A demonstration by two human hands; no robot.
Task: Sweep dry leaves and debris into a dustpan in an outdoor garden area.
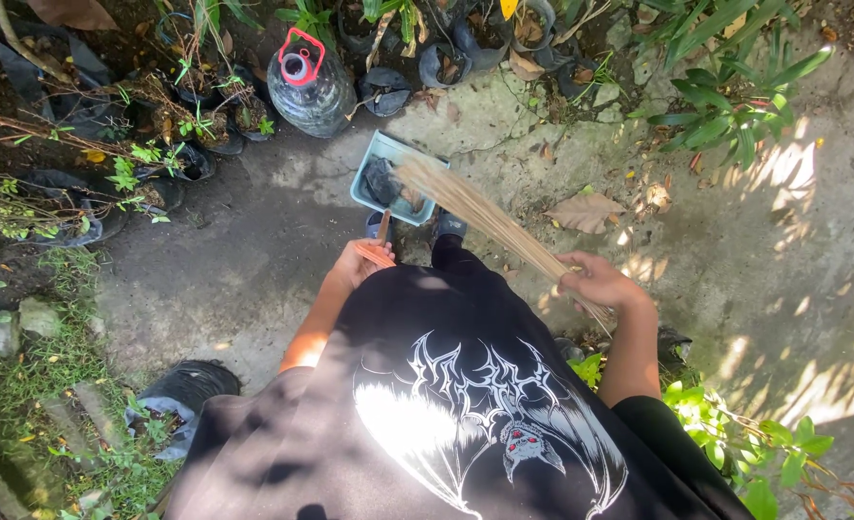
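My right hand (pixel 597 281) grips a bundle broom of thin tan sticks (pixel 489 217), whose blurred tips reach into a light blue dustpan (pixel 381 154). The dustpan lies on the concrete ground in front of my feet and holds dark debris and dry leaves. My left hand (pixel 357 262) is closed on the dustpan's orange handle (pixel 379 252). A black shirt with a white print covers the lower middle of the view.
A large clear water jug with a red cap (pixel 308 85) stands behind the dustpan. Black nursery bags with seedlings (pixel 181 159) line the left and top. A dry brown leaf (pixel 586 210) lies on the ground right of the broom. Green plants (pixel 730 106) grow at upper right.
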